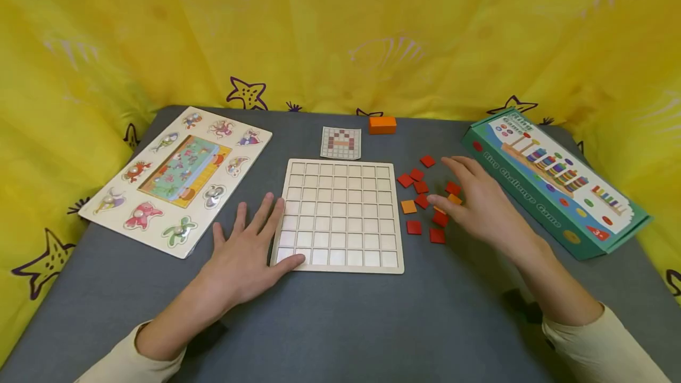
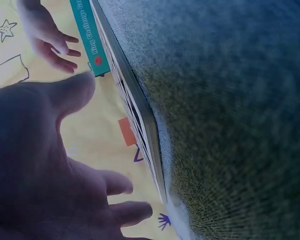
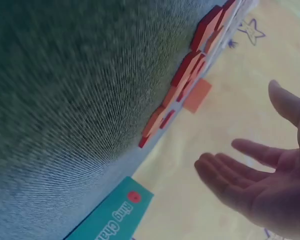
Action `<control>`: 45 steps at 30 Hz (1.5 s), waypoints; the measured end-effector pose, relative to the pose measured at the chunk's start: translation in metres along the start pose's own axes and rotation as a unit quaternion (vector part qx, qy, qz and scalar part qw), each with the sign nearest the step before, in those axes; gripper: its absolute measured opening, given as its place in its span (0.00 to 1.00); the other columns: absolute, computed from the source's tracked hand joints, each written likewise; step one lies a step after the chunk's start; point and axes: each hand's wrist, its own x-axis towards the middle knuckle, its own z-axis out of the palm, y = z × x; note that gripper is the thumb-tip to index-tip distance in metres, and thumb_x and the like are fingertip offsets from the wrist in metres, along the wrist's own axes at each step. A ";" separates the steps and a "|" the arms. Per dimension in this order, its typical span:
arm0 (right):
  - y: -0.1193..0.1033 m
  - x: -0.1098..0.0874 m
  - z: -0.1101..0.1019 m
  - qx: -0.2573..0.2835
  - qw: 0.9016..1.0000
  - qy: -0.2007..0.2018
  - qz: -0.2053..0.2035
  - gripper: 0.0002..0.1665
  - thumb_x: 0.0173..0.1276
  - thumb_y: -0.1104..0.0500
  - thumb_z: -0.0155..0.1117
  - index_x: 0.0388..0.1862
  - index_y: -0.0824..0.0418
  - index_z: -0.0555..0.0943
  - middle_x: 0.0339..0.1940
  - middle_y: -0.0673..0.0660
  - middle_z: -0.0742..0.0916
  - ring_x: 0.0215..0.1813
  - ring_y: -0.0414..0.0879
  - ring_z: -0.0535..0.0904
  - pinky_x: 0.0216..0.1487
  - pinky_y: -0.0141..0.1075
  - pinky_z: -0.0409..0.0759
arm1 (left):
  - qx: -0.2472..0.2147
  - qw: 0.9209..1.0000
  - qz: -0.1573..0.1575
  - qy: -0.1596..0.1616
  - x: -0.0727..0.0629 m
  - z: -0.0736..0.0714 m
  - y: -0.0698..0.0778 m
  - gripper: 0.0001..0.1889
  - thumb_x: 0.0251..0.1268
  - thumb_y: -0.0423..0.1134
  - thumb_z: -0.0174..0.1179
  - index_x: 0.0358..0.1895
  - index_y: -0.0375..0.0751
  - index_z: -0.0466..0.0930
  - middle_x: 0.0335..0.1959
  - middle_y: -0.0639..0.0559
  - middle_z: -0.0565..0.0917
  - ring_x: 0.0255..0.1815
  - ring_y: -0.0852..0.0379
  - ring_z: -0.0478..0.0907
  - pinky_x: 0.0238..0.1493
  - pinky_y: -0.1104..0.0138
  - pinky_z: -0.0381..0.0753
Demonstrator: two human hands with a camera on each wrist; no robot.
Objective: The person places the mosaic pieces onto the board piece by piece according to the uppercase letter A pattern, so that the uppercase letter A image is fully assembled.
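A pale wooden grid board (image 1: 339,215) lies flat at the middle of the table, its square cells bare. My left hand (image 1: 246,256) is at the board's left edge with fingers spread and the thumb over its lower left corner; in the left wrist view the same hand (image 2: 50,150) shows nothing held. Over the loose tiles on the right hovers my right hand (image 1: 481,203), fingers parted and holding nothing. Several red square tiles (image 1: 414,227) and a few orange ones, such as one orange tile (image 1: 408,206), are scattered between board and hand.
A small pattern card (image 1: 341,143) lies behind the board, with an orange block (image 1: 382,126) beside it. An animal peg puzzle (image 1: 159,232) occupies the left side. On the right stands a green Ring Challenge Game box (image 1: 537,205). Yellow cloth (image 1: 319,34) hangs around the table.
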 end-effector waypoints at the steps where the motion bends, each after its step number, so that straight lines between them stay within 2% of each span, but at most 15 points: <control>1: 0.000 0.003 0.000 0.000 1.000 0.002 -0.003 0.48 0.73 0.45 0.70 0.80 0.68 0.63 0.77 0.71 0.69 0.71 0.72 0.70 0.67 0.68 0.71 | 0.000 1.000 0.000 -0.005 0.000 0.000 0.000 0.56 0.67 0.74 0.57 0.87 0.51 0.40 0.88 0.46 0.43 0.84 0.22 0.40 0.66 0.17 0.41; 7: 0.003 0.017 -0.003 0.006 1.000 0.002 -0.002 0.42 0.72 0.47 0.72 0.75 0.69 0.70 0.69 0.71 0.76 0.61 0.68 0.79 0.58 0.62 0.79 | 0.001 1.000 0.004 -0.023 0.003 0.002 0.000 0.57 0.64 0.75 0.59 0.87 0.51 0.42 0.88 0.48 0.44 0.83 0.21 0.41 0.63 0.15 0.41; 13: 0.007 0.027 -0.007 0.015 1.000 -0.008 -0.003 0.37 0.71 0.49 0.73 0.70 0.69 0.73 0.64 0.70 0.80 0.58 0.66 0.82 0.53 0.60 0.82 | 0.006 0.999 0.009 -0.031 0.005 0.003 0.001 0.57 0.64 0.75 0.59 0.87 0.48 0.44 0.88 0.48 0.46 0.83 0.21 0.42 0.62 0.14 0.44; 26: 0.014 0.047 -0.008 0.034 0.999 -0.041 -0.013 0.29 0.71 0.54 0.73 0.65 0.67 0.79 0.60 0.68 0.85 0.56 0.64 0.86 0.54 0.58 0.84 | 0.020 0.998 -0.002 -0.060 0.008 0.002 0.003 0.58 0.64 0.75 0.59 0.87 0.45 0.43 0.88 0.49 0.43 0.82 0.20 0.43 0.59 0.13 0.49; 33: 0.020 0.063 -0.006 0.031 0.998 -0.059 0.017 0.26 0.70 0.56 0.73 0.63 0.66 0.80 0.58 0.67 0.87 0.54 0.61 0.86 0.51 0.55 0.84 | 0.022 0.997 -0.008 -0.067 0.008 0.003 0.002 0.59 0.64 0.75 0.59 0.87 0.45 0.42 0.88 0.49 0.42 0.82 0.20 0.42 0.58 0.13 0.49; 45: 0.043 0.092 0.003 0.024 0.994 -0.079 0.073 0.26 0.68 0.55 0.73 0.60 0.68 0.81 0.56 0.71 0.86 0.55 0.64 0.83 0.58 0.57 0.79 | 0.022 0.997 -0.004 -0.070 0.008 0.005 0.004 0.59 0.64 0.75 0.59 0.87 0.45 0.41 0.88 0.50 0.42 0.82 0.20 0.41 0.57 0.12 0.49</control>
